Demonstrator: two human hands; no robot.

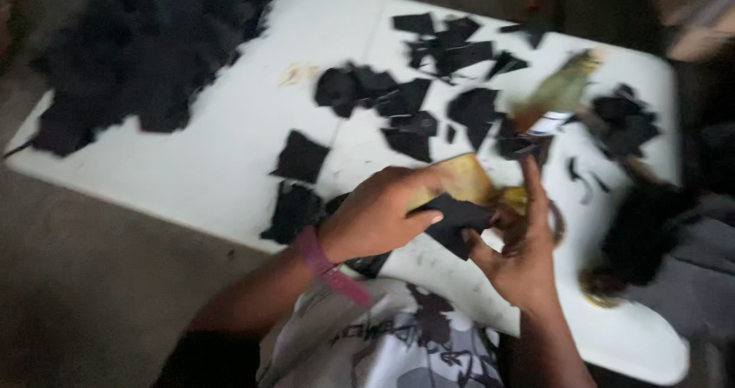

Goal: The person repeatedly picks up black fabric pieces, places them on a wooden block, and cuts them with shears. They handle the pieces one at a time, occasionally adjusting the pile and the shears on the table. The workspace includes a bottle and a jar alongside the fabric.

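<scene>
Nearest to me, my left hand [379,216], with a maroon wristband [331,265] on its wrist, is curled shut around a black fabric piece [457,221] and a tan card-like piece [459,181] behind it. My right hand [521,246] pinches the same black fabric piece from the other side, thumb and fingers closed on its edge and the index finger raised. Both hands hover over the near edge of the white table [222,154]. Beyond them, small black fabric scraps [406,109] lie scattered across the middle of the table. A blurred tan object [557,91] lies to the right. At the far left corner sits a large heap of black fabric [145,51].
</scene>
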